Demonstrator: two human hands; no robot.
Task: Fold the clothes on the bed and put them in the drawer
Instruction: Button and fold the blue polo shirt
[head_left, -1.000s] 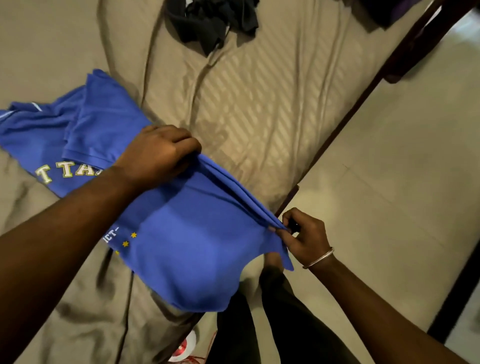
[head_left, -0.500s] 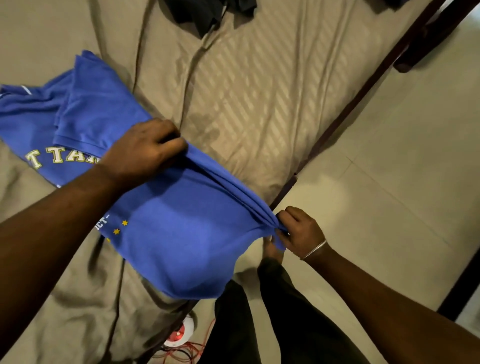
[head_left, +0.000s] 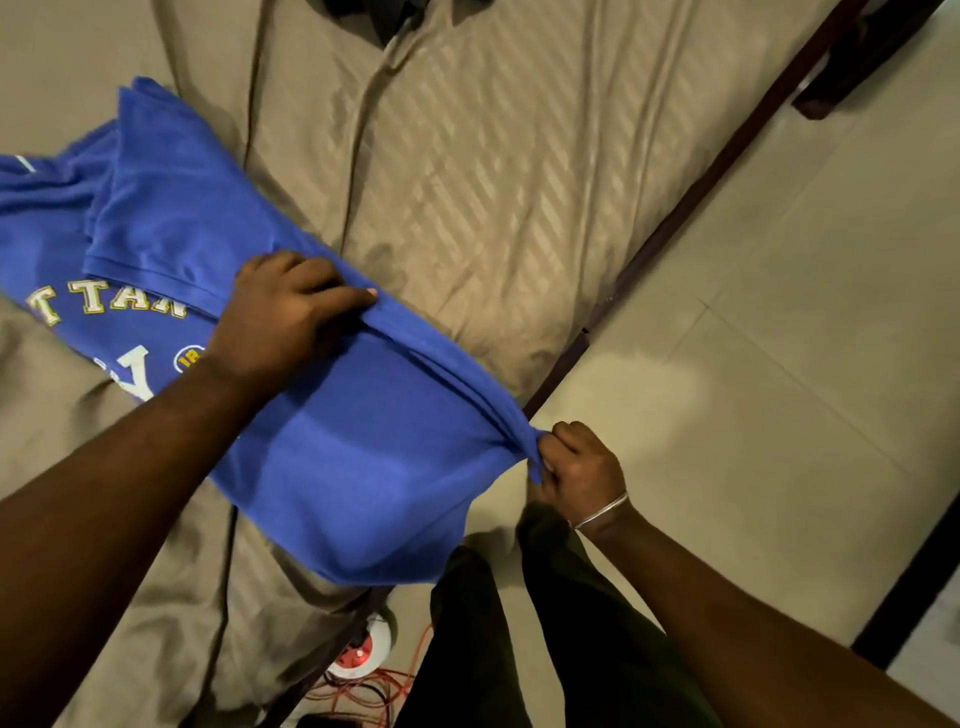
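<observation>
The step in hand looks like a lengthwise fold of the blue T-shirt (head_left: 332, 457), and doing it well probably means keeping the folded edge taut between both grips, carrying it across in one even sweep so the layers stack square, then laying it flat on the bed (head_left: 493, 171) before smoothing out the slack that sags at the lower hem. The left hand (head_left: 291, 312) has its fingers curled over a gathered ridge of the fabric near the shirt's middle, just right of the printed yellow-and-white lettering (head_left: 104, 304); the right hand (head_left: 576, 467), a thin metal bangle (head_left: 602, 512) on its wrist, pinches the bunched corner of the same edge out past the dark bed frame (head_left: 670, 218), over the tiled floor (head_left: 779, 364). From the left hand the shirt runs to about ten o'clock, where a sleeve lies folded over the chest, and to about four o'clock along the stretched edge toward the right hand. The body of the shirt hangs at roughly seven o'clock from the right hand, draped over the bed's near corner. More dark clothes (head_left: 395, 10) lie at twelve o'clock, well apart from the shirt. No drawer is in view. A white-and-red power strip (head_left: 363, 647) with red cable sits on the floor at six o'clock.
</observation>
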